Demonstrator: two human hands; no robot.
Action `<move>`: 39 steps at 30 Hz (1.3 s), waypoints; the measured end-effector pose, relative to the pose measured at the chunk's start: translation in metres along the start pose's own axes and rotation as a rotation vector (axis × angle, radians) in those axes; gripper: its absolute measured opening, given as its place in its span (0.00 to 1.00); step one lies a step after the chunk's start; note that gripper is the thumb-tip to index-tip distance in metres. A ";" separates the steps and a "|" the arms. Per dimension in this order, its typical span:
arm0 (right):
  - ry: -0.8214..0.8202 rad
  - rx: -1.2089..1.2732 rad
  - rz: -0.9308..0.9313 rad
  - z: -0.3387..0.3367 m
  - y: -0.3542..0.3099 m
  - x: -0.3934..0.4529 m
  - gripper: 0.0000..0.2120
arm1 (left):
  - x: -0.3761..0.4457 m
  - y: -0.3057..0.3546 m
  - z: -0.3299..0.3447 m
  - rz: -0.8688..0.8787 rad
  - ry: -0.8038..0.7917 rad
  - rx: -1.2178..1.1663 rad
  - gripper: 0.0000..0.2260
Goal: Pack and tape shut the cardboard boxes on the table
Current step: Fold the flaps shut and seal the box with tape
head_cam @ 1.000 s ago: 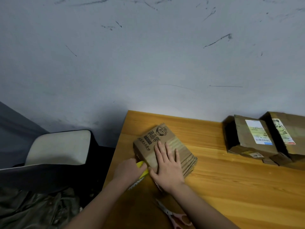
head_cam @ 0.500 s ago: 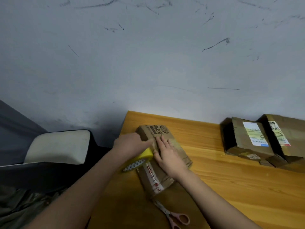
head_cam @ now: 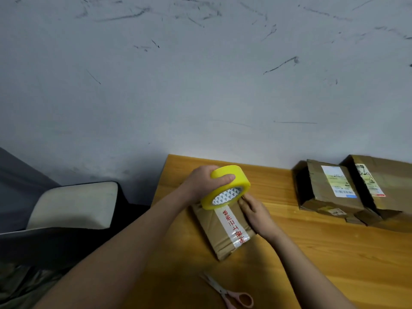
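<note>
Item: small flat brown cardboard box (head_cam: 219, 234), lying on the orange-brown wooden worktop (head_cam: 312, 253) near its left edge, set askew to that edge; a white tape strip with red characters (head_cam: 233, 226) runs lengthwise along its top face and over the near end. Item: yellow roll of packing tape (head_cam: 226, 188), white patterned core showing, held tilted above the far end of the box; whether it touches the box cannot be told. Left hand (head_cam: 202, 182): grip closed round the roll's outer band, thumb lying across the yellow surface. Right hand (head_cam: 256, 211): rests against the right side of the box just below the roll, fingers pointing toward the roll, their tips hidden behind it, so how they lie cannot be told. Item: pink-handled scissors (head_cam: 229, 293), blades closed, flat on the worktop near its front edge, apart from the box. Items: two larger brown cardboard parcels with white printed labels (head_cam: 347, 190), side by side, touching, toward the far right of the worktop, beside the wall. Left of the worktop: white-cushioned dark chair (head_cam: 73, 204). Behind: scuffed grey-white wall (head_cam: 200, 74).
</note>
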State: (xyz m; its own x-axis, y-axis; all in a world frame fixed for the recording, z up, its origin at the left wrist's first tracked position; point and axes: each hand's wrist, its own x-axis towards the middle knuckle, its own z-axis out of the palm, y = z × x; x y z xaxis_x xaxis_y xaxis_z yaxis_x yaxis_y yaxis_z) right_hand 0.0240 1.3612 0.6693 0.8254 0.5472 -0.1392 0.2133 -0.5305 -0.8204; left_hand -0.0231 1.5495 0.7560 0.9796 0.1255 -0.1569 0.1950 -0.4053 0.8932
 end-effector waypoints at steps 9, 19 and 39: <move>-0.121 0.069 0.099 -0.013 0.009 -0.001 0.15 | 0.016 0.009 0.023 0.062 0.136 0.245 0.17; -0.177 -0.040 0.189 -0.023 0.014 0.007 0.29 | 0.000 0.022 0.008 -0.021 0.041 0.986 0.24; -0.025 -0.807 -0.246 -0.005 -0.004 0.000 0.31 | -0.044 -0.060 0.004 -0.224 0.018 0.843 0.19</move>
State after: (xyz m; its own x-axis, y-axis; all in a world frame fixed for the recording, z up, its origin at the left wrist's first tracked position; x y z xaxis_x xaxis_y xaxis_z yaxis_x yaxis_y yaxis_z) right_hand 0.0257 1.3603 0.6749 0.6970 0.7165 -0.0285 0.7012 -0.6893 -0.1820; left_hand -0.0777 1.5645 0.7079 0.9145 0.2936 -0.2783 0.3605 -0.9035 0.2317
